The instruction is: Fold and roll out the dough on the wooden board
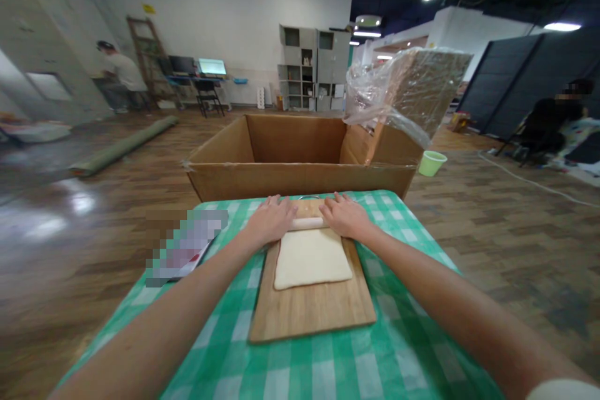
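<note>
A pale rolling pin [309, 223] lies crosswise at the far edge of a flat sheet of dough [313, 259]. My left hand [274, 219] covers the pin's left end, and my right hand [344, 215] covers its right end. The fingers of both hands bend over the pin and hide its ends. Under the dough is a wooden cutting board [314, 322], with bare wood showing at the near side and beyond the pin. The dough is cream-coloured and roughly rectangular, with slightly rounded near corners.
The board rests on a green-and-white checked tablecloth [375, 362]. A blurred-out flat item [190, 250] sits at the table's left. Beyond the table stands a large open cardboard box [300, 178], with a light green bin [432, 164] at its right. Two people are farther off, left and right.
</note>
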The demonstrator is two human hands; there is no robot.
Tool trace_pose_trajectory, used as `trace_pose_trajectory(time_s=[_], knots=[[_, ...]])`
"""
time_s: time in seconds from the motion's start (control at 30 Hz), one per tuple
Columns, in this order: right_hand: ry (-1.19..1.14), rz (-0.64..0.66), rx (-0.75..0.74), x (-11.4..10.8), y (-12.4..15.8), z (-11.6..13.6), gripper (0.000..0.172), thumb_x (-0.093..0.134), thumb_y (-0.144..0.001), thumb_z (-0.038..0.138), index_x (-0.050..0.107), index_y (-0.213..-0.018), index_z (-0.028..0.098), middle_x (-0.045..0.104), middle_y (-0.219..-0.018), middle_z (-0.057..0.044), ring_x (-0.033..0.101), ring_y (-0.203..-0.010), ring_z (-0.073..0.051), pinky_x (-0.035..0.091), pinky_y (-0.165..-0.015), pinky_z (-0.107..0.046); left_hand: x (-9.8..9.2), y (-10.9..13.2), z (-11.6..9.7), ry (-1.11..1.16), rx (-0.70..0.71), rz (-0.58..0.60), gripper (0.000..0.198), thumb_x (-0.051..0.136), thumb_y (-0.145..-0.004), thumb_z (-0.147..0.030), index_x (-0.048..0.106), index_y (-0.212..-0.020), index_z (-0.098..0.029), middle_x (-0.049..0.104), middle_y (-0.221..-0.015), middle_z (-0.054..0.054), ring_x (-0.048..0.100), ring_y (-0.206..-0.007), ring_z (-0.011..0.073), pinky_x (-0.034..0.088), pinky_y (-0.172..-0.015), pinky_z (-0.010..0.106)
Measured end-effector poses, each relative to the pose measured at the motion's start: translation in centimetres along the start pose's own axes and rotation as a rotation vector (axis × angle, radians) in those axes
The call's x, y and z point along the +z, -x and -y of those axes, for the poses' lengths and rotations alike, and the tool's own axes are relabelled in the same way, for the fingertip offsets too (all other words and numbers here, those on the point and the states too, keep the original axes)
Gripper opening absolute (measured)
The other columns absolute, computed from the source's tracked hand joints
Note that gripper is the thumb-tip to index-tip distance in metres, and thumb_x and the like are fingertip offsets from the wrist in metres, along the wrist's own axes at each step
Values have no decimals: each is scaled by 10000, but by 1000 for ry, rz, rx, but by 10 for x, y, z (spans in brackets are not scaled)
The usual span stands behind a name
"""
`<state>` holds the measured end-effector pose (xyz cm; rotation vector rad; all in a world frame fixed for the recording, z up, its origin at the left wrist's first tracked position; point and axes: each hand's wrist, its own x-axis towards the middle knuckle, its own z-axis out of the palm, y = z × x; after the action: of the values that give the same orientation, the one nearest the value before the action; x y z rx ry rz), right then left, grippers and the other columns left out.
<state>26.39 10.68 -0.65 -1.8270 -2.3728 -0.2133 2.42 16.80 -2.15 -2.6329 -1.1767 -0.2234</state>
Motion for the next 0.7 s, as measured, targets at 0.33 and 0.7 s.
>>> trace_pose_trajectory(time_s=[0.33,0.7], knots=[[-96,-80,-110,-9,61,19,620,293,-1100,496,467,-1528,82,449,-1614,-202,362,-1530,-291,316,-1235,-467,-26,55,-35,132,-35,-113,542,326,-1081,-435,549,-1434,-90,556,-1520,207,462,-1475,314,356,-1222,518],[-126,-68,-146,-26,136,46,752,337,-1069,568,351,-1609,45,314,-1682,-206,257,-1580,-307,229,-1289,-493,-58,128,-80,112,-75,-119,660,366,-1057,-530,507,-1478,-41,528,-1541,238,491,-1457,334,361,-1227,496]])
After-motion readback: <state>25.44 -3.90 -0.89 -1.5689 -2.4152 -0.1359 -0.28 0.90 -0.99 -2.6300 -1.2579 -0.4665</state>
